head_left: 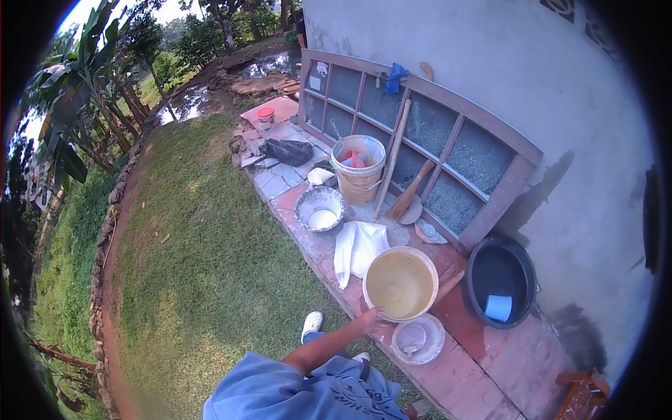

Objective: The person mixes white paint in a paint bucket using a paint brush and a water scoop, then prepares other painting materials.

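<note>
My left hand (pixel 372 320) grips the near rim of a beige bucket (pixel 400 280), its thumb at the edge; the other fingers are partly hidden. The bucket stands on the reddish paved ledge, and its inside looks beige and smooth. Right below it sits a round white-rimmed basin (pixel 418 340) with a small pale item in it that I cannot make out. At the bottom edge, a bit of skin beside my shirt seems to be my right hand (pixel 418 408); its fingers do not show clearly. A white cloth or sack (pixel 359 250) lies against the bucket's far side.
A black tub (pixel 500 280) holding a blue container (pixel 498 308) stands right. Farther along are a smeared bowl with white contents (pixel 322 210), a tall bucket (pixel 359 171), a broom (pixel 413 192) and a leaning window frame (pixel 420 133). Grass (pixel 203 245) borders the ledge; a wooden stool (pixel 582 395) stands bottom right.
</note>
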{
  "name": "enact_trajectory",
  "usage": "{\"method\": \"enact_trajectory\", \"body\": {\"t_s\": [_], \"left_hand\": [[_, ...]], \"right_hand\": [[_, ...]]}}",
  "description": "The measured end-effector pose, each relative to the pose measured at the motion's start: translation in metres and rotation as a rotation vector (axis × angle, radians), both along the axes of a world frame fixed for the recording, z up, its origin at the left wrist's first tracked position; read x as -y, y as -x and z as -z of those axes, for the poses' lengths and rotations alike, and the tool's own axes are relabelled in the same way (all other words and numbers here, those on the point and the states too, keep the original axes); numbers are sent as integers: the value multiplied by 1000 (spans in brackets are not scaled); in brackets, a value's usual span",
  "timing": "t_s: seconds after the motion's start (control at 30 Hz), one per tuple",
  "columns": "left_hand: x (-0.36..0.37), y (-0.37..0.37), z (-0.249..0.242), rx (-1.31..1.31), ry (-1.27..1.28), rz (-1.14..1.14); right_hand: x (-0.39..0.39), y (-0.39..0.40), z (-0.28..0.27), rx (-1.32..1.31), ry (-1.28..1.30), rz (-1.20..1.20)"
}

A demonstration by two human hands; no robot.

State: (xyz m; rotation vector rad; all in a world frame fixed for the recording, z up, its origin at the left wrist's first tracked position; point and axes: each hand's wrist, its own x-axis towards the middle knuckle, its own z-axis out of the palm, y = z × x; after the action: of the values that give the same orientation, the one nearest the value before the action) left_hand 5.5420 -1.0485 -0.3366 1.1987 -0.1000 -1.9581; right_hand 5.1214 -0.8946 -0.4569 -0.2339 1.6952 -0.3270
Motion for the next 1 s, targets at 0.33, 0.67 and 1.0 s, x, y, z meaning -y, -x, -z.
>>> {"method": "enact_trajectory", "body": {"t_s": [0.33, 0.67, 1.0], "left_hand": [[15, 5, -19, 65, -25, -40], [24, 1, -10, -7, 28, -12], [41, -102, -28, 145, -213, 218]], "right_hand": [[-3, -4, 0, 19, 5, 12], [-13, -3, -3, 12, 27, 40], [-31, -17, -12, 10, 1, 105]]}}
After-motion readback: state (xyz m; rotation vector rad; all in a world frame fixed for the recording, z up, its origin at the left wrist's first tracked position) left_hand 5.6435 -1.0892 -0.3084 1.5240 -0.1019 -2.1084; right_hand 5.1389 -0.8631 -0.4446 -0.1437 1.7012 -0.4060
